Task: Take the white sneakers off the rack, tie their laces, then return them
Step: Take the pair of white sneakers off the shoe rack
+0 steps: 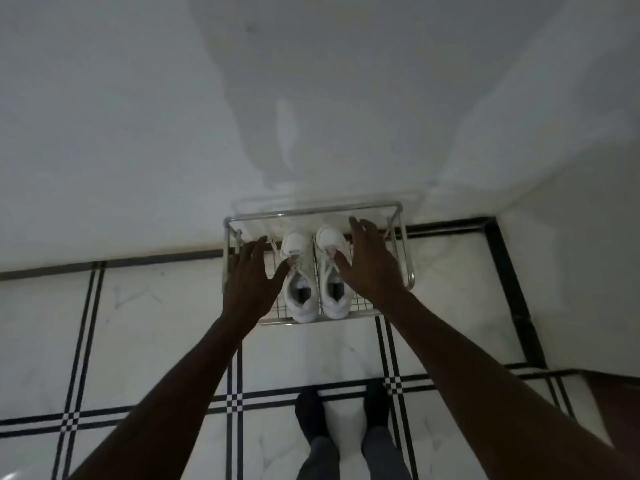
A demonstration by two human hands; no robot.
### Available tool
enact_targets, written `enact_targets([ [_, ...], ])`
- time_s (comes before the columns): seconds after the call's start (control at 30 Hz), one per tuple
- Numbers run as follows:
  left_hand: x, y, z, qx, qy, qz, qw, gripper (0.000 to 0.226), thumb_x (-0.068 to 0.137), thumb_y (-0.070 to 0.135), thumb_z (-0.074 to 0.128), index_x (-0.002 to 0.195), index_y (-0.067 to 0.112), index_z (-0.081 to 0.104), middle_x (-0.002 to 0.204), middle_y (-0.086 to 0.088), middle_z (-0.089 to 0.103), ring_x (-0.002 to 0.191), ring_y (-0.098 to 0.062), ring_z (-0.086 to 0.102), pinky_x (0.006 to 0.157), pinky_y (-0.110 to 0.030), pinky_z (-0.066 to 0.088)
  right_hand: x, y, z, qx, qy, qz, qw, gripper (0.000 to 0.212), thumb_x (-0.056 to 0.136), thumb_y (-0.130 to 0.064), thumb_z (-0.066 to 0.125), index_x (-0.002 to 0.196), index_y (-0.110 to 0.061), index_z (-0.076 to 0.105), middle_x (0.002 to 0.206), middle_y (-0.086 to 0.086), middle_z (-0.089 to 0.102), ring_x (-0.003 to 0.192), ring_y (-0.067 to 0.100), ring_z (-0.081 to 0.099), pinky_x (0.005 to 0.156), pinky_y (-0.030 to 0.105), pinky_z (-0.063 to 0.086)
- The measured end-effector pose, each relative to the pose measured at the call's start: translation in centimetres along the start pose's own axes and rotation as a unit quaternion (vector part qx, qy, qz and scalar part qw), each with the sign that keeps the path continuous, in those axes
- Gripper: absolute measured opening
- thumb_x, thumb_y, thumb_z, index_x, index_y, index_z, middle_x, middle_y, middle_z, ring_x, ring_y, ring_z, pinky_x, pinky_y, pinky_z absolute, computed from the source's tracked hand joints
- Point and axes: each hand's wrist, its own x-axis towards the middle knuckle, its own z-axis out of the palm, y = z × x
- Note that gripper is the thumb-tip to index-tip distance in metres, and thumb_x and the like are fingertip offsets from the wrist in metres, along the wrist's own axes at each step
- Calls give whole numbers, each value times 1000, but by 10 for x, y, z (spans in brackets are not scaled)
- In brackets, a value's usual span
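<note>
Two white sneakers stand side by side on a low metal wire rack against the wall, toes pointing to the wall. The left sneaker and the right sneaker both show loose laces. My left hand hovers just left of the left sneaker, fingers spread, thumb near its laces. My right hand hovers over the right side of the right sneaker, fingers spread. Neither hand holds anything.
The rack stands on a white marble floor with black inlay lines, in front of a plain white wall. My two feet in dark socks stand a step back from the rack. A wall corner lies to the right.
</note>
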Motion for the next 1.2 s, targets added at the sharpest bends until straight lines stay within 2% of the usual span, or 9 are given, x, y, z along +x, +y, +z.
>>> enact_targets([
  [0.17, 15, -57, 94, -44, -50, -88, 994, 68, 97, 53, 61, 148, 11, 46, 148, -14, 51, 135, -35, 51, 106, -49, 49, 4, 61, 99, 95, -70, 124, 985, 73, 88, -36, 61, 148, -2, 36, 143, 24, 44, 130, 39, 47, 102, 47, 46],
  [0.27, 25, -84, 133, -100, -79, -154, 980, 74, 93, 59, 64, 145, 9, 47, 140, -13, 57, 118, -35, 64, 100, -46, 52, 10, 87, 141, 128, -86, 176, 972, 60, 89, -24, 67, 137, 4, 46, 126, 28, 56, 117, 40, 56, 85, 32, 43],
  [0.33, 29, -96, 153, -148, -102, -198, 964, 79, 90, 63, 64, 147, 11, 45, 135, -10, 60, 97, -31, 73, 90, -50, 60, 12, 103, 167, 142, -113, 197, 963, 53, 88, -23, 68, 130, 5, 50, 116, 26, 62, 108, 39, 62, 78, 27, 40],
  [0.43, 32, -102, 170, -245, -135, -235, 931, 66, 98, 42, 65, 152, 11, 41, 131, -12, 60, 76, -17, 72, 70, -50, 66, 16, 114, 183, 173, -118, 223, 952, 56, 90, -22, 68, 135, 3, 47, 122, 23, 64, 112, 36, 63, 80, 26, 43],
  [0.53, 36, -101, 175, -324, -151, -261, 897, 54, 99, 28, 66, 148, 16, 47, 128, -16, 62, 93, -22, 72, 73, -53, 66, 26, 120, 179, 215, -138, 276, 927, 67, 92, -28, 65, 150, -9, 35, 136, 21, 59, 120, 38, 61, 89, 41, 56],
  [0.63, 41, -97, 176, -357, -162, -276, 877, 57, 93, 21, 74, 145, 19, 50, 123, -14, 64, 99, -24, 71, 72, -49, 67, 32, 124, 173, 274, -187, 322, 887, 69, 92, -32, 67, 152, -22, 34, 140, 15, 55, 117, 36, 62, 74, 45, 63],
  [0.83, 32, -95, 177, -400, -144, -271, 863, 57, 94, 9, 70, 146, 18, 50, 124, -16, 64, 96, -25, 72, 74, -48, 66, 25, 123, 169, 328, -179, 306, 876, 64, 92, -24, 70, 148, -20, 40, 139, 16, 55, 111, 39, 65, 57, 43, 64],
  [1.0, -21, -93, 184, -429, -121, -253, 858, 71, 94, 1, 64, 156, 25, 39, 131, -7, 62, 112, -27, 69, 81, -50, 65, -31, 122, 160, 335, -116, 259, 898, 62, 93, -19, 68, 149, -21, 41, 127, 13, 61, 105, 31, 67, 68, 55, 63],
  [1.2, -116, -90, 196, -457, -94, -219, 857, 71, 97, 3, 65, 155, 31, 37, 132, 5, 62, 113, -14, 68, 68, -26, 62, -124, 134, 167, 377, -81, 225, 895, 68, 91, -5, 70, 149, -23, 39, 134, 10, 60, 110, 19, 64, 83, 46, 62],
])
